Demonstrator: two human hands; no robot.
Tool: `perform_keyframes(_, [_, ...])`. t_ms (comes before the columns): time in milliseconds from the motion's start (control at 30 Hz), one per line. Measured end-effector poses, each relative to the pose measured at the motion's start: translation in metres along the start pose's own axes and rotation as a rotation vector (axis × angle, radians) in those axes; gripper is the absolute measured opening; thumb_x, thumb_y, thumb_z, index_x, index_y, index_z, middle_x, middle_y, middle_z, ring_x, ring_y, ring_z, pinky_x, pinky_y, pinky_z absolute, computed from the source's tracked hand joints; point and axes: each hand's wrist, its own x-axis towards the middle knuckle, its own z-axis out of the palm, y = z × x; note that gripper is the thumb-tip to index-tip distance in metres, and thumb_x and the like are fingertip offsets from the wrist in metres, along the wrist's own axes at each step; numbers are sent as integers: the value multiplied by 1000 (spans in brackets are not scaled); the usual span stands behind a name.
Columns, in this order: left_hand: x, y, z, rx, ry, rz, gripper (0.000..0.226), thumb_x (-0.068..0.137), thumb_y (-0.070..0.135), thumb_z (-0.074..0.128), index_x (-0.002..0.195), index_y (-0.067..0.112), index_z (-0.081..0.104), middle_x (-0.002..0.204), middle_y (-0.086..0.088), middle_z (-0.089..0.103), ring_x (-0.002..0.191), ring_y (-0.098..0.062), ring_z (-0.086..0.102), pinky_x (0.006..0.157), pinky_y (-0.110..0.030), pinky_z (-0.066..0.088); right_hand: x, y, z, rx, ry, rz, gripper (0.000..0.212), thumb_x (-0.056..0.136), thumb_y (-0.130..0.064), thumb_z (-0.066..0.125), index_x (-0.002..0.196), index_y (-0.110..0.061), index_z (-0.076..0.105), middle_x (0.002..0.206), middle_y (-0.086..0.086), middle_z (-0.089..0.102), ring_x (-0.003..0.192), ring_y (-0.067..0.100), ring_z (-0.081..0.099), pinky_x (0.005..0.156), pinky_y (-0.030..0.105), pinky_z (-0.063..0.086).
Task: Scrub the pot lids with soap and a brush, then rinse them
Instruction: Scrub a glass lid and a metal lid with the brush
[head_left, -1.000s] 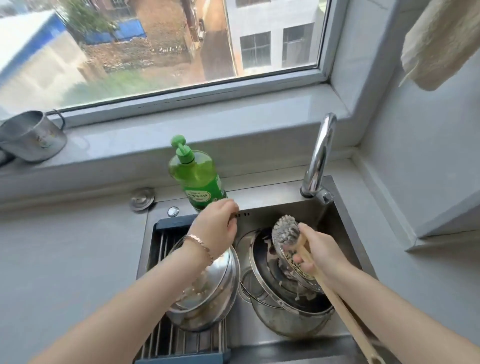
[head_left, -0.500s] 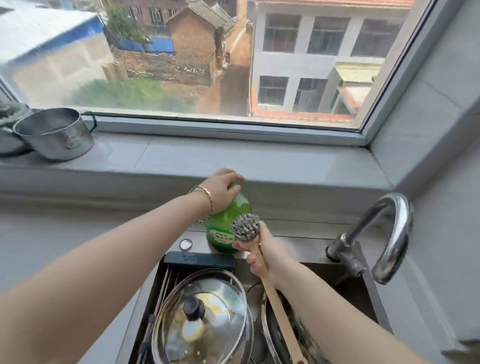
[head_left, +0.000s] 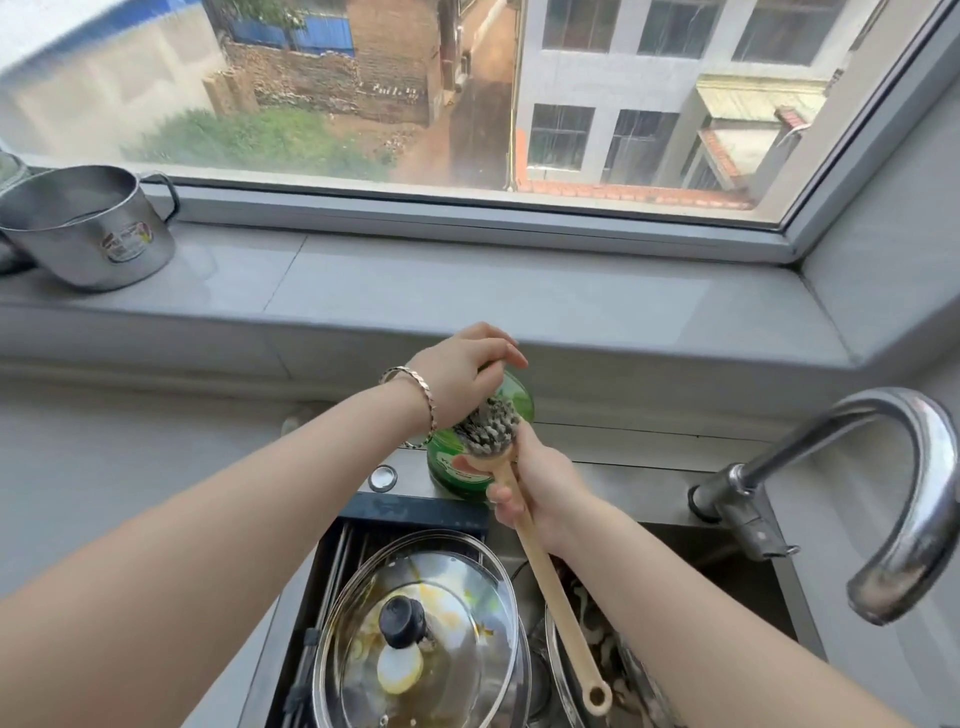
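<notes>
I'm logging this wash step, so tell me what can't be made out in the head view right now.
Soap bottle pump, head view: covered by the left hand, so whether soap reaches the brush is hidden.
Second lid, head view: mostly behind the right hand's forearm and the brush handle.
Glass lid, head view: near rim cut off by the bottom edge.

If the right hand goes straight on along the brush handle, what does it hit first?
Likely the green soap bottle: the brush in the right hand has its head just before it; depth unclear.
</notes>
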Motion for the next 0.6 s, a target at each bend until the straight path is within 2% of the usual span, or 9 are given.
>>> perform_keyframes(133, [-1, -6, 3, 0, -7, 18, 31, 96, 12, 38, 110, 21, 64, 128, 7, 47, 119, -11, 46, 104, -29, 34, -2, 2, 1, -8, -9, -11, 41, 99, -43, 33, 104, -7, 53, 73, 12, 70, 29, 9, 33, 28, 12, 22])
perform_keyframes(233, [0, 0, 0, 131, -32, -33, 34, 98, 21, 33, 124, 27, 56, 137, 9, 42, 124, -15, 45, 103, -33, 35, -10, 6, 2, -31, -15, -27, 39, 100, -42, 33, 103, -9, 53, 69, 10, 70, 29, 9, 31, 29, 10, 21])
perform_keyframes(300, [-1, 8, -6, 260, -35, -54, 39, 100, 29, 29, 138, 29, 41, 148, 9, 33, 140, -18, 26, 110, -39, 27, -19, 11, 0, -67, -18, -48, 37, 99, -41, 33, 99, -11, 55, 74, 11, 70, 30, 9, 31, 31, 10, 20])
perform_keyframes(333, [-5, 11, -8, 275, 4, -61, 42, 101, 31, 29, 142, 28, 34, 151, 8, 29, 143, -18, 17, 113, -42, 22, -24, 16, -2, -98, -13, -63, 37, 99, -41, 34, 99, -11, 56, 78, 12, 70, 30, 10, 31, 31, 11, 20])
perform_keyframes(400, [-27, 15, -4, 113, 187, -109, 46, 100, 29, 34, 146, 22, 27, 152, 2, 29, 144, -17, 15, 114, -38, 20, -34, 27, -10, -176, 7, -94, 38, 98, -42, 37, 102, -11, 59, 84, 14, 71, 31, 11, 31, 32, 12, 21])
perform_keyframes(500, [-88, 12, 25, -248, 454, -332, 50, 98, 20, 42, 145, 13, 27, 151, -4, 30, 139, -16, 25, 110, -26, 19, -47, 51, -26, -327, 81, -124, 41, 95, -41, 42, 99, -5, 61, 82, 13, 72, 31, 13, 35, 32, 13, 22])
perform_keyframes(600, [-160, -1, 67, -359, 431, -774, 56, 93, 12, 49, 144, 9, 25, 150, -10, 26, 136, -23, 29, 109, -31, 24, -59, 77, -41, -486, 157, -118, 37, 94, -42, 46, 91, -8, 61, 78, 12, 67, 32, 13, 42, 32, 14, 24])
